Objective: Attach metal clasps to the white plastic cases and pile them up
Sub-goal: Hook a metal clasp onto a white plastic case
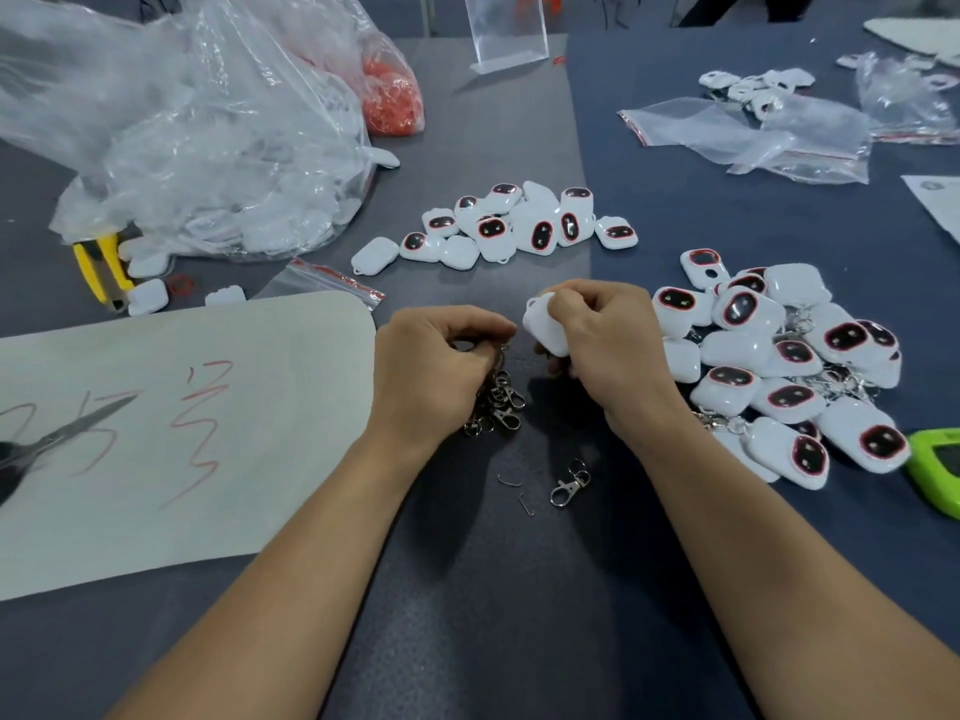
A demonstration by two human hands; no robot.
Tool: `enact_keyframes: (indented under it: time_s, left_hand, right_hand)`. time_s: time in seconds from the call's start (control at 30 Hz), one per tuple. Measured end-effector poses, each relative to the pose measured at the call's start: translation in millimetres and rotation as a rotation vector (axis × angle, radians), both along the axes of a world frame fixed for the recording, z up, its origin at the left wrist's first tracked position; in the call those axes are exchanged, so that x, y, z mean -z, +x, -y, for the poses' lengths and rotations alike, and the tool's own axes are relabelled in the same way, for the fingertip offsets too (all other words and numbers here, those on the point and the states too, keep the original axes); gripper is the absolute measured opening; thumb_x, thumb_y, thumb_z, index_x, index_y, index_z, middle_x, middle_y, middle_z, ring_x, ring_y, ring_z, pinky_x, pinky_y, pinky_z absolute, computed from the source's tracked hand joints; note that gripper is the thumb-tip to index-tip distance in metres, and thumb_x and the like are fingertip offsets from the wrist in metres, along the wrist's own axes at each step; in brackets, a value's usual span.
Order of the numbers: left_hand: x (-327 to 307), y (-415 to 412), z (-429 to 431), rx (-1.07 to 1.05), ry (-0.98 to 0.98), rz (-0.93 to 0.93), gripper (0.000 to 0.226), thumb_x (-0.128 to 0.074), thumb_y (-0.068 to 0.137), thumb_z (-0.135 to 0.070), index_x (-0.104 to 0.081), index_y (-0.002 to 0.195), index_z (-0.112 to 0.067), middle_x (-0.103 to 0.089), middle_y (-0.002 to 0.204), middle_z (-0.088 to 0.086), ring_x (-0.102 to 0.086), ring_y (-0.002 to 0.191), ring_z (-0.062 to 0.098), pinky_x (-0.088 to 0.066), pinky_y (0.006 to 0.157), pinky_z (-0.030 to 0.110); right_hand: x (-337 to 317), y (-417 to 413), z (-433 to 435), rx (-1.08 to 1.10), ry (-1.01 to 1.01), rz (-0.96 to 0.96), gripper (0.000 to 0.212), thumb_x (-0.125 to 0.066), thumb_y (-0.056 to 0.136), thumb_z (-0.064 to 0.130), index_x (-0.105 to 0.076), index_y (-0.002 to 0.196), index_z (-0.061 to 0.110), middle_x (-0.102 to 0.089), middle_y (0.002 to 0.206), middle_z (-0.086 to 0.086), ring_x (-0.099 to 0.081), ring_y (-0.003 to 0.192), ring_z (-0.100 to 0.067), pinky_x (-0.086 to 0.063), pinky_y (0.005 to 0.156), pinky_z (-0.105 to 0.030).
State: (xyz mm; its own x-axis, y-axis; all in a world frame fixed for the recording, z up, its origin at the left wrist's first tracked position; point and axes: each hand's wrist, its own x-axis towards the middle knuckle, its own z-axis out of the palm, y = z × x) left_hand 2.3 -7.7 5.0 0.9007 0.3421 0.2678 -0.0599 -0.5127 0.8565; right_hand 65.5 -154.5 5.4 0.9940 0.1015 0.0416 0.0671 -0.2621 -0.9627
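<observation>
White case (545,330) in right hand (605,345); clasps (500,400), apparently, in left hand (434,366).

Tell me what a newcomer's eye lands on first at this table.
First the two hands at centre: the left hand grips a bunch of metal clasps, and the right hand holds a white plastic case. Next comes the big heap of white cases to the right, clasps showing among them, and a smaller heap beyond the hands.

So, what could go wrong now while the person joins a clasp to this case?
The left hand grips a tangled bunch of clasps; pulling one free may drop others. The right hand, holding a white case, may nudge the finished pile beside its wrist.
</observation>
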Motion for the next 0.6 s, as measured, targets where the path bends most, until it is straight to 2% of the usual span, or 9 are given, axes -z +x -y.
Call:
enact_keyframes:
  time_s: [0.1, 0.2, 0.37, 0.47, 0.53, 0.6]
  left_hand:
    - [0.7, 0.8, -1.8, -0.008, -0.017, 0.016, 0.031, -0.074, 0.075, -0.010, -0.078, 0.074, -0.041, -0.073, 0.071, -0.024, -0.071, 0.068, -0.004, -0.058, 0.068, 0.020]
    - [0.0, 2.9, -3.8, -0.075, -0.115, 0.037, 0.027, -0.077, 0.073, -0.016, -0.078, 0.077, -0.043, -0.074, 0.070, -0.019, -0.071, 0.064, 0.003, -0.061, 0.068, 0.027]
    - [-0.5, 4.6, -4.1, -0.083, -0.296, 0.098, 0.025, -0.078, 0.072, -0.012, -0.080, 0.081, -0.035, -0.078, 0.077, -0.009, -0.075, 0.073, 0.012, -0.060, 0.074, 0.031]
    - [-1.2, 4.7, -1.3, -0.035, -0.413, 0.126, 0.028, -0.080, 0.073, -0.005, -0.081, 0.081, -0.031, -0.079, 0.080, -0.002, -0.076, 0.077, 0.015, -0.058, 0.072, 0.024]
    - [-2.9, 4.5, -0.7, -0.002, -0.446, 0.146, 0.028, -0.081, 0.073, -0.002, -0.081, 0.080, -0.030, -0.079, 0.080, 0.000, -0.076, 0.078, 0.015, -0.057, 0.071, 0.021]
    - [-4.7, 3.5, -1.2, 0.012, -0.464, 0.156, 0.028, -0.082, 0.074, -0.001, -0.081, 0.080, -0.029, -0.079, 0.080, 0.001, -0.076, 0.077, 0.015, -0.056, 0.071, 0.020]
  right_hand:
    - [-3.7, -2.4, -0.5, -0.047, 0.155, -0.141, 0.023, -0.057, 0.079, 0.027, -0.073, 0.073, 0.012, -0.068, 0.058, -0.010, -0.055, 0.042, -0.017, -0.037, 0.039, -0.021]
    - [-5.7, -1.8, 3.6, -0.122, 0.210, -0.214, 0.014, -0.065, 0.088, 0.019, -0.068, 0.074, 0.018, -0.072, 0.066, -0.009, -0.060, 0.049, -0.016, -0.040, 0.042, -0.021]
    - [-6.8, -7.1, 3.4, -0.246, 0.131, -0.083, 0.006, -0.078, 0.070, 0.019, -0.073, 0.073, 0.019, -0.066, 0.066, 0.003, -0.059, 0.062, -0.009, -0.048, 0.056, -0.025]
    - [-5.5, -12.0, -1.4, -0.236, 0.040, -0.018, 0.010, -0.081, 0.069, 0.021, -0.077, 0.077, 0.022, -0.073, 0.072, 0.001, -0.066, 0.069, -0.012, -0.061, 0.072, -0.042]
    - [-6.2, -13.5, -3.7, -0.218, 0.052, -0.007, 0.007, -0.082, 0.072, 0.018, -0.077, 0.077, 0.021, -0.074, 0.073, -0.002, -0.067, 0.069, -0.013, -0.061, 0.074, -0.048]
    - [-7.8, -14.5, -5.5, -0.217, 0.078, -0.009, 0.008, -0.083, 0.074, 0.014, -0.076, 0.074, 0.018, -0.074, 0.071, -0.004, -0.066, 0.068, -0.013, -0.060, 0.070, -0.045]
